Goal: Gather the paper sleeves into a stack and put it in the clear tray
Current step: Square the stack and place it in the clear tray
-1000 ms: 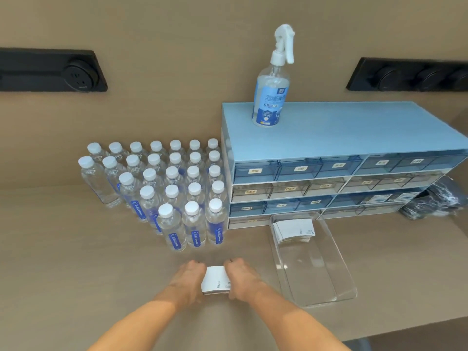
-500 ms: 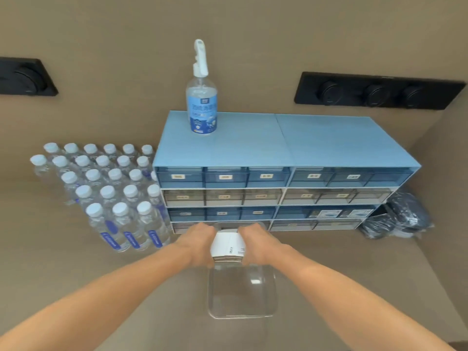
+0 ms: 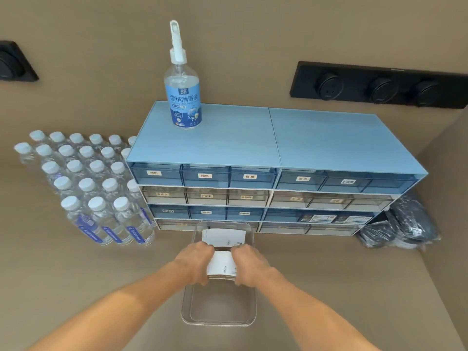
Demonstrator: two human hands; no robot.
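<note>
A stack of white paper sleeves (image 3: 221, 266) is pinched between my left hand (image 3: 195, 262) on its left side and my right hand (image 3: 249, 266) on its right side. Both hands hold it over the middle of the clear tray (image 3: 219, 317), which lies lengthwise on the tan counter in front of the drawer unit. Another stack of white paper sleeves (image 3: 224, 236) lies inside the tray at its far end, just beyond my fingers. Whether the held stack touches the tray floor I cannot tell.
A blue and grey drawer unit (image 3: 276, 173) stands right behind the tray, with a spray bottle (image 3: 182, 82) on top. Several rows of water bottles (image 3: 88, 188) stand to the left. Black bagged items (image 3: 402, 226) lie at the right, by the side wall.
Both hands carried the stack from the counter to the tray, then drew it back from the far end to the tray's middle. The other stack in the tray now shows.
</note>
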